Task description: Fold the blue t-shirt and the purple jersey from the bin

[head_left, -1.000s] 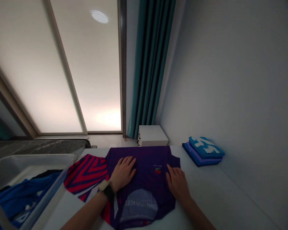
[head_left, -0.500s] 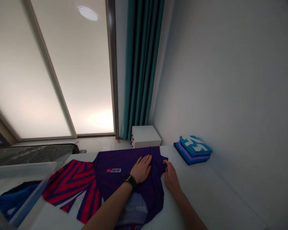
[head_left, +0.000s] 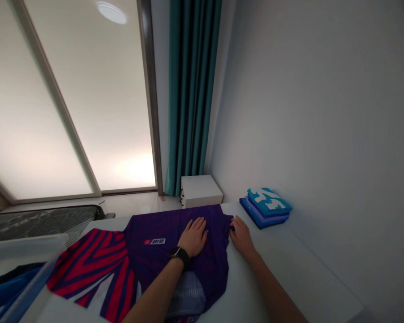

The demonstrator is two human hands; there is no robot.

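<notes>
The left hand (head_left: 193, 237) lies flat and open, palm down on a purple jersey (head_left: 175, 251), its fingers spread near the jersey's upper edge. A black-strapped watch (head_left: 179, 255) sits on that wrist. The right hand (head_left: 242, 237) is at the jersey's right edge, its fingertips (head_left: 234, 227) touching the purple cloth. The fingers are slightly curled, and I cannot tell whether they are gripping the fabric or only resting against it.

The jersey lies spread across the far part of the white counter (head_left: 289, 264), between the hands and the counter's left side. Its sleeve (head_left: 90, 269), striped in red and navy chevrons, fans out to the left. A small white-and-red chest label (head_left: 154, 241) shows near the left hand, but its lettering is too small and skewed to read with confidence. A pale panel (head_left: 185, 296) near the lower edge of the jersey carries printed writing that I cannot read.

Near the counter's far right corner, by the wall, sits a stack of folded blue and violet garments (head_left: 265, 207). At the near left corner stands a translucent plastic bin (head_left: 23, 251) holding blue clothing (head_left: 15, 280).
</notes>
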